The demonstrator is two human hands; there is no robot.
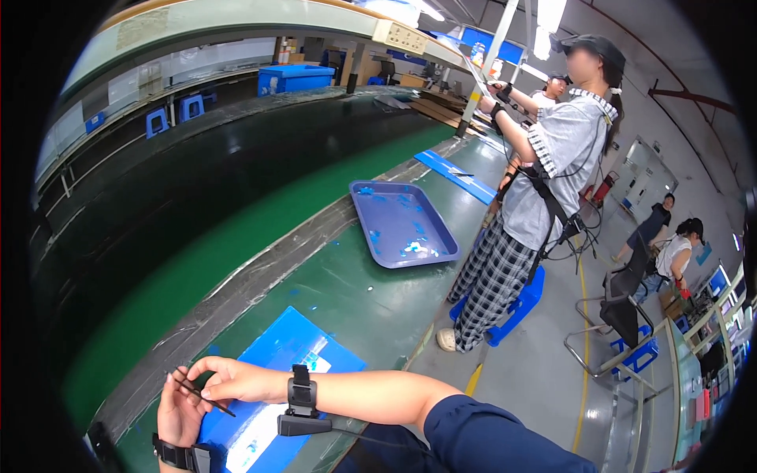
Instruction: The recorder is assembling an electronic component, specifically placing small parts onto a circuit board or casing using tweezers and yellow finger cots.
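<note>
At the lower left, my right hand (236, 381) pinches a pair of slim dark tweezers (222, 407), their pointed end angled down toward the right. My left hand (180, 416) is closer to the lower edge, its curled fingers closed at the upper end of the same tweezers. Both wrists wear black straps. Under my hands lies a blue sheet (284, 341) with pale glare on it; my right forearm crosses above it. Small blue bits lie beside the sheet on the green worktop (347, 288).
A blue-purple tray (364, 225) with small blue pieces stands farther along the bench. Past it lies another blue sheet (457, 175). A person (552, 150) stands at the right by a blue stool (524, 303). A dark green belt (197, 189) runs along the left.
</note>
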